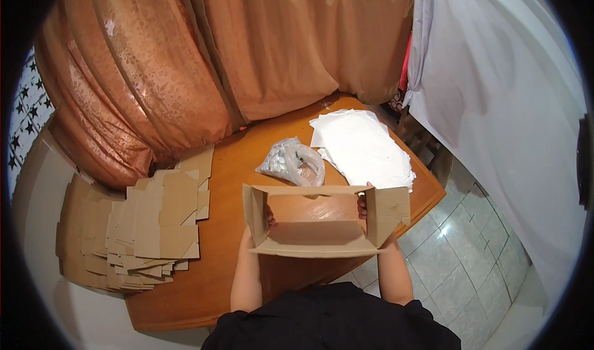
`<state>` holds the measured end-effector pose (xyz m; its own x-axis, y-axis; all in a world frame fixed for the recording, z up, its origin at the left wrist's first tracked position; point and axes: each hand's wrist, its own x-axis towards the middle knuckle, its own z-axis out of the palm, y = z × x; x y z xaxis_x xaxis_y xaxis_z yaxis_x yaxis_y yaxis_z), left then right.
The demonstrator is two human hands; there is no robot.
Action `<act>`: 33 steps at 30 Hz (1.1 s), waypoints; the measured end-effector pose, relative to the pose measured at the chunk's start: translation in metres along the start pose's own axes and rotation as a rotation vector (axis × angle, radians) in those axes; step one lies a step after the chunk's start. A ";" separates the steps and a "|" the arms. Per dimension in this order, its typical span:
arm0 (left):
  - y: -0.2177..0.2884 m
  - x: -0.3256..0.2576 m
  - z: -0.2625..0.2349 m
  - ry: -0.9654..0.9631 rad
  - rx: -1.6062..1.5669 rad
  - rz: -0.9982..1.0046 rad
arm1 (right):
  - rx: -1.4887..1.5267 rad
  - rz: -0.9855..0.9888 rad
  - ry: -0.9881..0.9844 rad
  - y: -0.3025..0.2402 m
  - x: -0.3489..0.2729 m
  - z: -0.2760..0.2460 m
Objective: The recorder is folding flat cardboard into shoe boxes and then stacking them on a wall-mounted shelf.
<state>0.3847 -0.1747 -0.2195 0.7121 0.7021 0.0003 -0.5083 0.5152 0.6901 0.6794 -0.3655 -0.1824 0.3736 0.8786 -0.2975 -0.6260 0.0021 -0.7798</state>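
Note:
An unfolded brown cardboard box (318, 246) is held up in front of me over the near part of the table. It is open right through, so the tabletop shows inside it, and a flap sticks out on the right. My left hand (270, 216) grips its left wall, with only some fingertips showing inside. On the opposite wall, the fingers of my right hand (362, 207) curl round the edge; the rest of that hand is hidden behind the cardboard. Just beyond the box lies a clear plastic bag (281, 159) of small silvery items, its mouth open.
Flattened cardboard boxes (148, 220) lie in a spread pile at the left of the wooden table (238, 164). A stack of white sheets (362, 146) rests at the far right. Orange curtains (272, 47) hang behind, and a white cloth (495, 90) hangs at the right.

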 end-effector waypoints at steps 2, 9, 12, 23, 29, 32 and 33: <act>-0.010 -0.011 -0.046 0.203 0.061 -0.305 | 0.090 -0.137 0.047 0.038 0.000 0.006; -0.078 -0.043 -0.083 0.489 0.130 -0.070 | 0.474 -0.129 -0.224 0.134 0.041 -0.085; -0.069 -0.040 -0.111 0.529 0.319 0.065 | 0.298 -0.182 -0.106 0.133 0.051 -0.062; 0.019 -0.048 0.004 0.479 0.798 0.479 | 0.060 -0.376 0.197 0.100 0.041 -0.041; 0.050 -0.066 0.059 0.003 1.491 0.354 | 0.077 -0.417 0.061 0.052 -0.003 0.004; 0.048 -0.068 0.058 0.075 1.680 0.156 | -0.020 -0.405 0.026 0.052 -0.001 0.006; 0.045 -0.068 0.052 0.125 1.589 0.125 | -0.018 -0.374 0.021 0.052 0.001 0.004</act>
<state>0.3386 -0.2246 -0.1509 0.6240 0.7736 0.1106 0.4963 -0.5016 0.7086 0.6439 -0.3630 -0.2212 0.5882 0.8087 -0.0009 -0.4317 0.3131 -0.8460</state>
